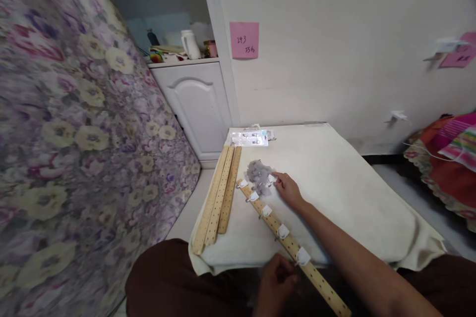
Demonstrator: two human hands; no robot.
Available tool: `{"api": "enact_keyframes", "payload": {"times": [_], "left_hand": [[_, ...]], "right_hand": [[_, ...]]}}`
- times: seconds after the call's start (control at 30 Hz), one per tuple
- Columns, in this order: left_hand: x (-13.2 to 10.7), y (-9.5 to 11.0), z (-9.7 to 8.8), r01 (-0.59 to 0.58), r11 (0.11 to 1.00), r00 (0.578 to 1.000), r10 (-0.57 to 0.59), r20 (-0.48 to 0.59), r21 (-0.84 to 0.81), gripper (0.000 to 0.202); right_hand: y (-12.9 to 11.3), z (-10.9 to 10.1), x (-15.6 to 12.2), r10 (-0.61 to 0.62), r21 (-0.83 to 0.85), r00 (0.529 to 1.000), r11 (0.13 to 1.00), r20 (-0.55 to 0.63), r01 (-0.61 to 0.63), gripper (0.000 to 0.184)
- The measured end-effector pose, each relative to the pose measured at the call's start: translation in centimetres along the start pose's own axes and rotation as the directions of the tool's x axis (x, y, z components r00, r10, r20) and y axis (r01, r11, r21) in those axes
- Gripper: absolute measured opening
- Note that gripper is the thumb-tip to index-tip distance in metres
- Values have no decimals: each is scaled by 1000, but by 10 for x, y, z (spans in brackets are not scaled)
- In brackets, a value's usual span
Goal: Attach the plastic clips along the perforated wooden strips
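Beyond table (353, 193), blurred left hand (277, 277) at strip (291, 246), grip unclear.

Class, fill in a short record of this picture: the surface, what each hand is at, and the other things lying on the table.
Surface: table under a cream cloth
Right hand: fingers at a grey heap by the far end of a holed wooden strip
Left hand: blurred, at the strip's near end; grip unclear
On the strip: white pieces spaced along it
Left of it: three more holed strips, side by side
Far edge: clear packet
Wall: pink note
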State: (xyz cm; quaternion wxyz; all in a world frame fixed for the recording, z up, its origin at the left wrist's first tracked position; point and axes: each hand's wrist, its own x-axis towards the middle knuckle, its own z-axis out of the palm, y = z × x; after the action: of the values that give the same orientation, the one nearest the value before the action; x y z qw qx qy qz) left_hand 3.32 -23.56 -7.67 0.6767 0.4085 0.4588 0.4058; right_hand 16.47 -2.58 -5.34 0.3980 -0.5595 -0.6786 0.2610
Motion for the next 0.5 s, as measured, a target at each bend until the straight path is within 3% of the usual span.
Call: {"api": "enact_keyframes", "payload": {"times": [0.2,0.5], "left_hand": [[9,-15,-13,8,1000,994,-5,111,-26,36],[6,-14,-14,21,999,995,-18,100,-28,37]], "right_hand": [[2,15,11,-18,-104,999,994,-44,14,35],[5,17,11,-40,-117,997,993,-60,33,33]]}}
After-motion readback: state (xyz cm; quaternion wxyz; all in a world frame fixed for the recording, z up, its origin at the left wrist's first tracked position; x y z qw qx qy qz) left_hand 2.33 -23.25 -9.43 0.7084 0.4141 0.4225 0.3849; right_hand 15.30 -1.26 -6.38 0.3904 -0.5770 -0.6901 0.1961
